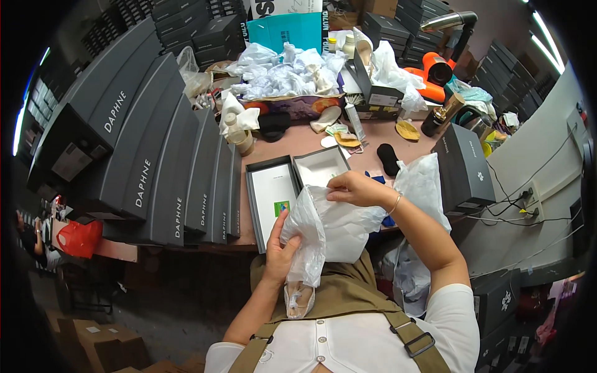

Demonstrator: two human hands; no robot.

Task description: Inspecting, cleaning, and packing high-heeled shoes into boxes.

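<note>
At the left of the frame, I see grey boxes (165, 149); a stray elbow might topple them. At lower centre, the left hand (283, 250) has its fingers closed around the paper-wrapped shoe (300, 302); slack grip could drop it. Rightward, the right hand (353, 188) pinches white paper (351, 233); hard pulling could tear it.

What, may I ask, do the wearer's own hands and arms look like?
The left hand and right hand wear no gloves. A thin, pale bracelet circles the right wrist; none shows on the left. Both forearms are bare below short white sleeves.
</note>
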